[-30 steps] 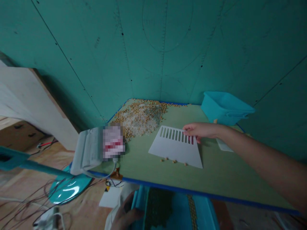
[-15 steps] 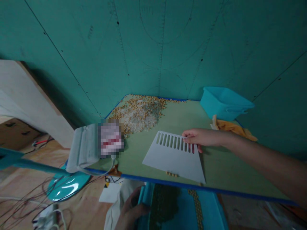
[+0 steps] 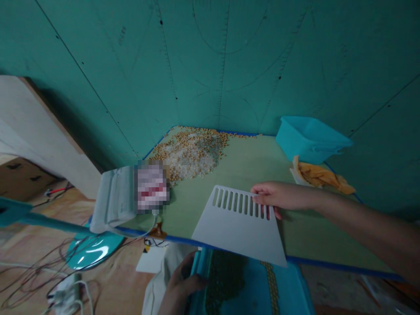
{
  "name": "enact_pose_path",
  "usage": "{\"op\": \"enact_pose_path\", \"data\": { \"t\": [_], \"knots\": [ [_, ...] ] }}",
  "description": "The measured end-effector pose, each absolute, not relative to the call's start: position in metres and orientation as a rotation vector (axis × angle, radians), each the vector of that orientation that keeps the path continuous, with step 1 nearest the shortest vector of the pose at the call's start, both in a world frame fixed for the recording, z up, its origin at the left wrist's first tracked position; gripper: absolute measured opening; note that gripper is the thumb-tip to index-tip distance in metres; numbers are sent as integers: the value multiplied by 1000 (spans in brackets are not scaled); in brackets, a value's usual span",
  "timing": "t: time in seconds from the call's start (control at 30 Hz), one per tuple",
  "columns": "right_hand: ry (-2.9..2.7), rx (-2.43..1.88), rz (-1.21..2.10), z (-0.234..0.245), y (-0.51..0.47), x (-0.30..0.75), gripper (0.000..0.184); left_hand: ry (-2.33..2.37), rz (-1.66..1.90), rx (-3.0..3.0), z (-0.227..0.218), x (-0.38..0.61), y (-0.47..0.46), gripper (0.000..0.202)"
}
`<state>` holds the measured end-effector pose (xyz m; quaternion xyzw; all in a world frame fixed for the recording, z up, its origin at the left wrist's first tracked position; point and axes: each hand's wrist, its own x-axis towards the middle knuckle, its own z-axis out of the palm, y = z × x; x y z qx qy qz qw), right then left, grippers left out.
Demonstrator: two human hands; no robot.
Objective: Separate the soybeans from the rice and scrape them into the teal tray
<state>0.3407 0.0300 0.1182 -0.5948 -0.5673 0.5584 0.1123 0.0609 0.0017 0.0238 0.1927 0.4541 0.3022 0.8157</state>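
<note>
Right hand [image 3: 269, 197]: thumb and fingers pinched closed on the far right corner of the white slotted scraper [image 3: 238, 232]. Scraper lies flat-ish at the worktop's [image 3: 328, 232] front edge, its wide side poking past it. Left hand [image 3: 182, 280]: thumb hooked inside, fingers curled around the left rim of the blue bin [image 3: 257, 284] below that edge.

Risks, my judgement: one-cornered grip could let the scraper twist, sending loose bits past the bin. If my left hand slackens, the bin may tilt or drop away from the edge, leaving a gap. Lifting the bin too high could knock the scraper.

Around: bean-and-clear-bead pile [image 3: 193, 153], far left corner. Blue basket [image 3: 311, 140], far right corner; orange cloth [image 3: 321, 175] before it. White device [image 3: 113, 199] crowds the left edge; its cable [image 3: 149, 232] dips by the front left corner, a likely snag.
</note>
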Motion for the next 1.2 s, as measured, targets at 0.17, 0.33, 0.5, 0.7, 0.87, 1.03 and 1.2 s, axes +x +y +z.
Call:
{"op": "enact_pose_path", "data": {
  "t": [0.17,0.33,0.5,0.7,0.87,1.03,1.2],
  "knots": [
    [-1710,-1728,1639,124,23,333,29,944,697,377,23,57,2,30],
    [-1757,-1690,1655,135,17,328,33,954,728,378,24,51,1,28],
    [-1778,-1668,1577,146,19,331,35,1011,722,414,21,38,-1,28],
    [-1788,-1740,1180,168,42,336,36,1048,756,449,12,24,-3,29],
    [-1849,-1782,561,183,69,332,29,1027,753,497,7,21,-7,27],
    [-1959,-1907,229,176,85,328,23,979,733,461,3,17,-12,28],
    [-2027,-1870,201,165,92,327,22,1009,749,459,4,15,-12,25]
  ]
}}
